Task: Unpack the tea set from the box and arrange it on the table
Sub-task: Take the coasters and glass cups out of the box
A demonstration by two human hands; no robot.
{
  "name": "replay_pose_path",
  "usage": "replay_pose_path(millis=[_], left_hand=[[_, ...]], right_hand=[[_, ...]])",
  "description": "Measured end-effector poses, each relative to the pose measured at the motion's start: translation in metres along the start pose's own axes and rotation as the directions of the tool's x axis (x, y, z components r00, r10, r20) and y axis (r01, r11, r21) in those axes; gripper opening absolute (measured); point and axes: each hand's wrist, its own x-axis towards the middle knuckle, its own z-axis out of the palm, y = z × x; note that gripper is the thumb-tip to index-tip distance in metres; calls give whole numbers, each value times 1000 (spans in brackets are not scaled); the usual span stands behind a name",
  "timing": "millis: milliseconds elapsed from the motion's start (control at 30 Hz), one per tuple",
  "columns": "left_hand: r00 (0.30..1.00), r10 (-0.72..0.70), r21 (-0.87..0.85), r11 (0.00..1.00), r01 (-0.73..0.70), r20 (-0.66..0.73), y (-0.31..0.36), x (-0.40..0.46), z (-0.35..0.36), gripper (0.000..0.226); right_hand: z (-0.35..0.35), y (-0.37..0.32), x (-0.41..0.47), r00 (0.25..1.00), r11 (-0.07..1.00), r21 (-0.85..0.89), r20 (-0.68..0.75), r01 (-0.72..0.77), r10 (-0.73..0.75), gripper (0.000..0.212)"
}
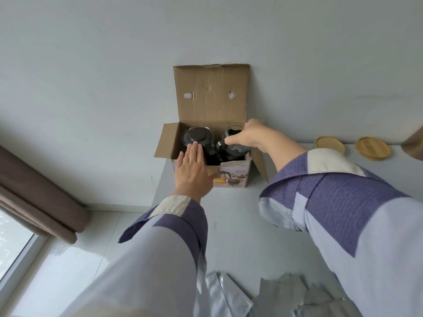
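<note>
The cardboard box (231, 177) stands at the far left corner of the table (233, 225), against the wall, with its lid flap raised and its side flaps spread out. Inside it, the black teapot (198, 137) sits in the left part, and dark glass cups (231, 148) are packed in the right part.

The left hand (192, 168) lies flat, with straight fingers together, over the near rim of the box, and its fingertips reach the lid of the teapot. The right hand (248, 136) comes in from the right side; its fingers are curled down around the top of the cups, and it seems to pinch one cup, though the exact grip is partly hidden.

Two wooden coasters (351, 145) rest along the far edge of the table, to the right of the box. Silver foil pouches (274, 296) lie at the near edge.

The unpacking looks to be at an early stage, since the teapot and the cups are inside. The risk is with the cups: they are glass and sit tight together, so a lifted cup may knock its neighbour or the teapot. Also, the box stands very near the left edge, so a strong pull could drag it off if the left hand does not hold it down
</note>
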Motion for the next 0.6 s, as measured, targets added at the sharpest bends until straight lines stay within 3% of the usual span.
replay_pose_path(millis=[100,200,367,500,600], left_hand=[[1000,-5,5,1000,5,9,1,0,0,93],[1000,-19,-9,1000,19,23,2,1,-2,92],[999,8,14,1000,-7,-33,14,-2,-11,87],[987,144,53,989,-141,-68,57,-6,-17,83],[968,239,-27,970,-241,-72,105,-19,-12,78]], right_hand=[[-1,18,-3,995,977,210,-77,-40,57,90],[3,39,-11,977,912,409,-206,40,49,81],[11,78,-27,912,831,525,-405,182,56,78],[9,118,-41,874,799,580,-459,159,159,68],[3,156,-53,854,794,597,-468,113,230,70]])
